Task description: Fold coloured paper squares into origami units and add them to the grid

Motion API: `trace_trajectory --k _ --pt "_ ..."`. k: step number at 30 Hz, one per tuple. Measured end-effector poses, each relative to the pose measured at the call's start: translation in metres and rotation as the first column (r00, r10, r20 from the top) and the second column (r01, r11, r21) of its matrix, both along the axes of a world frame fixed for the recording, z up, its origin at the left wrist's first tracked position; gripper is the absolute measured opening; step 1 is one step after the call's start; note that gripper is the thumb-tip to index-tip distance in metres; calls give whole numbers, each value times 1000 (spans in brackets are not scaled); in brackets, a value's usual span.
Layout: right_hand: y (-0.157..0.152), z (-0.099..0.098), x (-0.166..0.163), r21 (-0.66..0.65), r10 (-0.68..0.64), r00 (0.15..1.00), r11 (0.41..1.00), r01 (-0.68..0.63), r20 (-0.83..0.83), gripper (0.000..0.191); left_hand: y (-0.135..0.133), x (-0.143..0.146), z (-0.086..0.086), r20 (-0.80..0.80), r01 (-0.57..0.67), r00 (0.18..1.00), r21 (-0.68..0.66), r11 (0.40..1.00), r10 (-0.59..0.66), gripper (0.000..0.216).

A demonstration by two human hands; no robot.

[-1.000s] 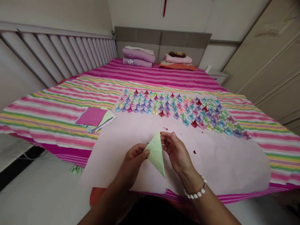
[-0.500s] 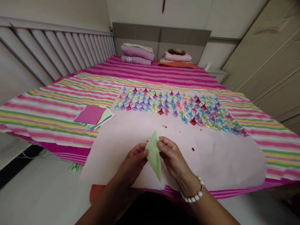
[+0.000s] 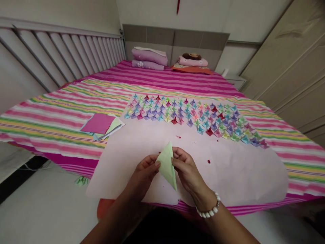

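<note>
A light green sheet of origami paper [image 3: 167,165], folded into a triangle, is held up between my two hands over a large pale pink sheet [image 3: 243,176]. My left hand [image 3: 143,173] pinches its left corner between thumb and fingers. On the other side my right hand [image 3: 186,169], with a white bead bracelet at the wrist, grips the right edge near the top. One point of the triangle hangs down. Beyond my hands, rows of small folded paper pieces [image 3: 180,112] in many colours cover the far part of the pink sheet.
To the left lies a stack of square coloured papers [image 3: 99,124], magenta on top. Small dark red scraps [image 3: 209,161] are scattered on the pink sheet. The bed has a striped cover [image 3: 50,118]; folded bedding [image 3: 149,59] sits by the headboard. A green paper piece [image 3: 81,181] lies below the bed edge.
The green paper has turned and closed flatter, from a narrow, partly open fold to a wider triangle. My right thumb has moved slightly down along its edge.
</note>
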State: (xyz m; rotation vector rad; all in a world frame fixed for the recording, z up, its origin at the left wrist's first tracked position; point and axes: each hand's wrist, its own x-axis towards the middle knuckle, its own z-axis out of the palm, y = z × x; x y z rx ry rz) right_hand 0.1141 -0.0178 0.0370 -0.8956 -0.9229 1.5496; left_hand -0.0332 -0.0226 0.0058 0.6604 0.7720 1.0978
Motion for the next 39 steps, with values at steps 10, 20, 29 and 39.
trace_trajectory --k 10,20,29,39 --pt "2 -21 -2 228 -155 894 972 61 420 14 -2 6 4 -381 -62 918 127 990 107 36" --pt "3 -22 -1 361 -229 828 932 35 512 20 -3 9 8 -527 -56 831 239 969 178 49" --pt "7 -27 7 3 -90 982 996 91 166 10 5 -1 19 -531 16 846 130 991 56 36" --pt "8 -27 15 -25 -33 993 999 30 -117 27 13 -4 13 75 118 991 -61 991 -113 29"
